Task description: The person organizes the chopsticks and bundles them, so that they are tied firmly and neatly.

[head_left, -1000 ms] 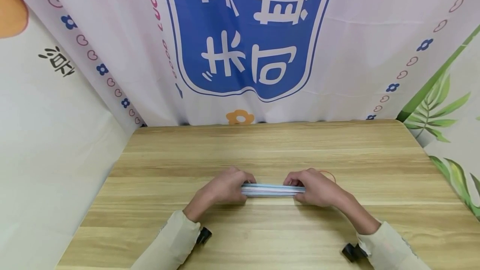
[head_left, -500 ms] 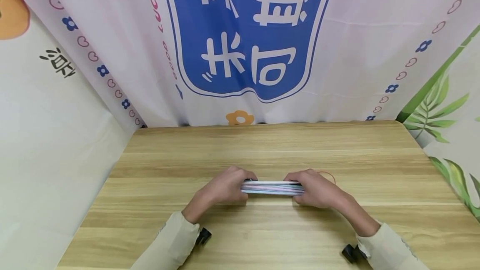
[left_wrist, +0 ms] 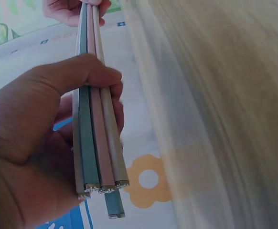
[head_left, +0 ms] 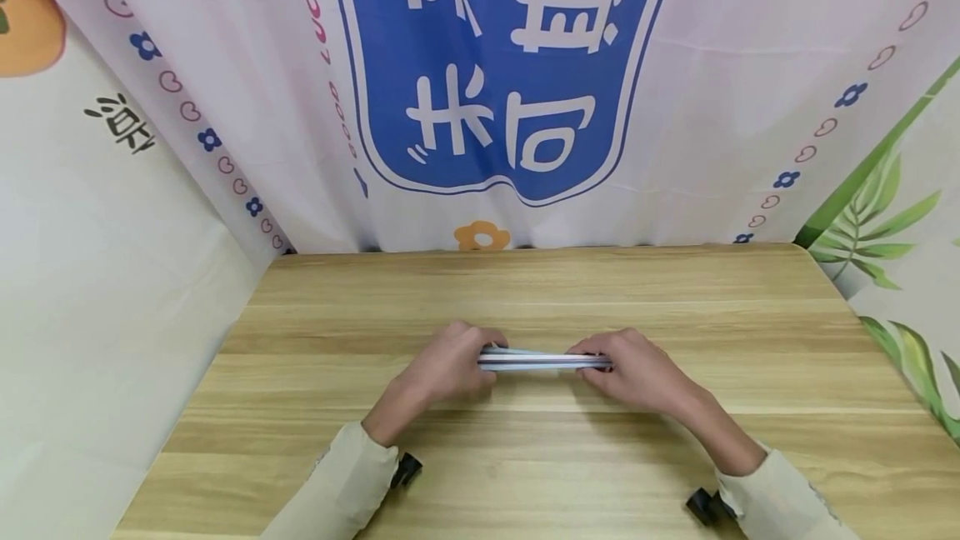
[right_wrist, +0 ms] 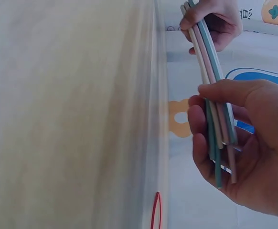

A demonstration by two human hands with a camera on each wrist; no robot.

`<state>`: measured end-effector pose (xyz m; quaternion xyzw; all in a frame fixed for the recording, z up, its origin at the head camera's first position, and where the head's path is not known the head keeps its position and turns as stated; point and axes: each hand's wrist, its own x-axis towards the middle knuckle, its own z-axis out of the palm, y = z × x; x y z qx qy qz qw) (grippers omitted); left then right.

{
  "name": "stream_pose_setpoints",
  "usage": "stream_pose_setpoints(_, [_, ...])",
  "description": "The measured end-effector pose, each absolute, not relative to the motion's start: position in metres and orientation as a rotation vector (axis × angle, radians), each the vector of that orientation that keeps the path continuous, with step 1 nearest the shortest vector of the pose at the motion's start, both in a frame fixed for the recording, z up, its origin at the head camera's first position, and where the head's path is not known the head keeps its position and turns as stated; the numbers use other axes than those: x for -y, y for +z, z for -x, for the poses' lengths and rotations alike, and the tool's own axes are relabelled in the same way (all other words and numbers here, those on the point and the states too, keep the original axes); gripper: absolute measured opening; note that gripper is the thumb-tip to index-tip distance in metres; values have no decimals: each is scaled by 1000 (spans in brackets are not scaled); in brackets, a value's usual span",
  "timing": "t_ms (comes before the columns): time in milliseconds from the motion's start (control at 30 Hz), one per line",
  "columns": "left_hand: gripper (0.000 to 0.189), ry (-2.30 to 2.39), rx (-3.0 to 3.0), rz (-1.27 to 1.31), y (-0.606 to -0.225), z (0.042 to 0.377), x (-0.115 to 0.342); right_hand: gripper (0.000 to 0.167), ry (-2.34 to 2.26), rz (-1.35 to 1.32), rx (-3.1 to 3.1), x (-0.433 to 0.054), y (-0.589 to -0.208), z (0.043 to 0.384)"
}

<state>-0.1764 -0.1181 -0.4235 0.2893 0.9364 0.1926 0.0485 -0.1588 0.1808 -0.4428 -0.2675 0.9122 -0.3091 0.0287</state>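
Sticks: a bundle of slim sticks (head_left: 534, 362) runs nearly level across the head view, just below and right of the frame's centre, bridging two hands.
Left hand: the person's left hand (head_left: 448, 363) grips the bundle near its left end, thumb laid across the sticks and fingers curled round the far side.
Right hand: the right hand (head_left: 637, 369) holds the other end between thumb and curled fingers, well apart from the left.
Colours: the left wrist view shows teal, pink and pale sticks side by side, a teal end (left_wrist: 115, 204) jutting past the rest at lower centre.
Loose tips: in the right wrist view, a pink tip (right_wrist: 232, 167) and a teal one poke out below the others, right of centre.
Red loop: a thin red loop (right_wrist: 154, 210) shows at the bottom edge of the right wrist view, apart from the sticks.
Sleeves: pale cuffs (head_left: 341, 477) enter from the lower left and lower right, a black device (head_left: 407, 470) at each wrist.
Table: the wood-grain top (head_left: 480, 465) fills the lower half.
Backdrop: white cloth (head_left: 697, 123) hangs behind, with a blue panel at upper centre and an orange flower (head_left: 468, 233) beneath it.
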Motion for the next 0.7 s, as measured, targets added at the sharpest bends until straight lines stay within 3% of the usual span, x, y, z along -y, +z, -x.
stream_pose_setpoints(300, [28,658,-3257,-777,-421,178,118,23,-1090,845,-2951,-180,-441,160])
stream_pose_setpoints(700, [26,775,-3148,-707,-419,176,115,23,-1224,854,-2980,-181,-442,161])
